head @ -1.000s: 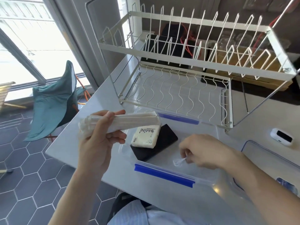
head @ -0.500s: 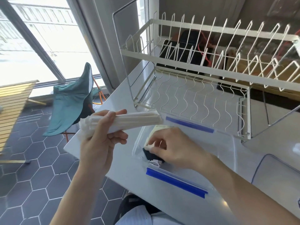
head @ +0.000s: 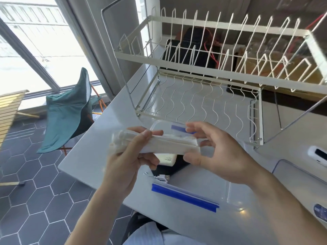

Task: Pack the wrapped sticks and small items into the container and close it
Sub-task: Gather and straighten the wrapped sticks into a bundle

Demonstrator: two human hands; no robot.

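A bundle of white paper-wrapped sticks [head: 168, 145] is held level above the table, gripped around its left half by my left hand [head: 131, 154]. At the bundle's right end my right hand [head: 214, 152] has its thumb below and fingers above it. Below them lies a clear flat container [head: 203, 181] with blue clip edges [head: 184, 197]. Inside it sit a black flat item [head: 169, 169], a small white packet [head: 167, 159] and a little clear-wrapped piece [head: 160, 178].
A white wire dish rack [head: 212, 71] stands just behind the container on the grey table [head: 109, 138]. A small white device [head: 318, 154] and a second clear lid [head: 300, 170] lie at right. The table's left edge drops to a tiled floor with a teal folding chair [head: 67, 112].
My right hand left the small items in the container and rose to the right end of the stick bundle. The bundle has shifted right, over the container.
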